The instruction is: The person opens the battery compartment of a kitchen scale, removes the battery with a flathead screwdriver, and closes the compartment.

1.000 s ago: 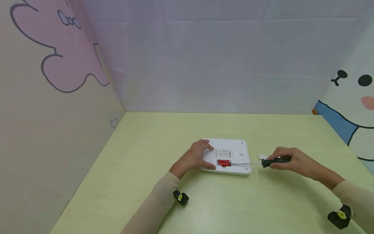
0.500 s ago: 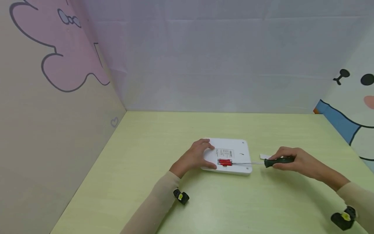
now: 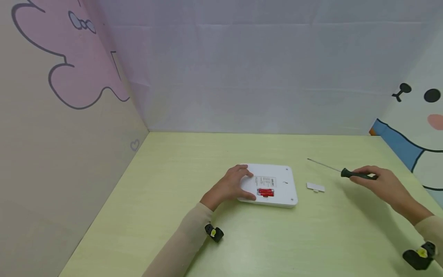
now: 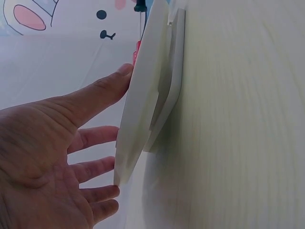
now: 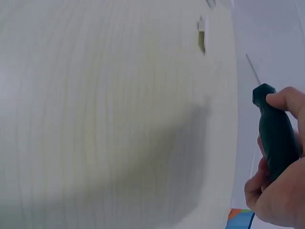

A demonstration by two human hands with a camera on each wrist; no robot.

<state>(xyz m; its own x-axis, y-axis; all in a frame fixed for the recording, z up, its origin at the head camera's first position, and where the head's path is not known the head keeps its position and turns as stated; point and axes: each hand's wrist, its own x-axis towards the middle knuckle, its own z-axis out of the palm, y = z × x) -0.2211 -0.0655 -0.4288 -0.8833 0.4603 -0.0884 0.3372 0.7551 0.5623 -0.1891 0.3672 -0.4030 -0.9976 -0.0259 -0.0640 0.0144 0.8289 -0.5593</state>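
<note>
Behind the pale yellow-green surface [image 3: 263,242] stands a creased greyish backdrop [image 3: 256,77], with a pink cartoon figure [image 3: 76,73] and heart outline [image 3: 135,145] on the left wall [image 3: 52,161], a white cartoon face [image 3: 417,109] opposite.

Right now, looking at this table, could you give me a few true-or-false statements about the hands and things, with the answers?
1. The right hand holds a screwdriver. True.
2. The screwdriver's tip touches the red batteries. False: it is well apart from the red batteries.
3. The left hand is on the white device. True.
4. The small white piece lies on top of the white device. False: the small white piece lies beside it on the table.
5. The red batteries are uncovered. True.
</note>
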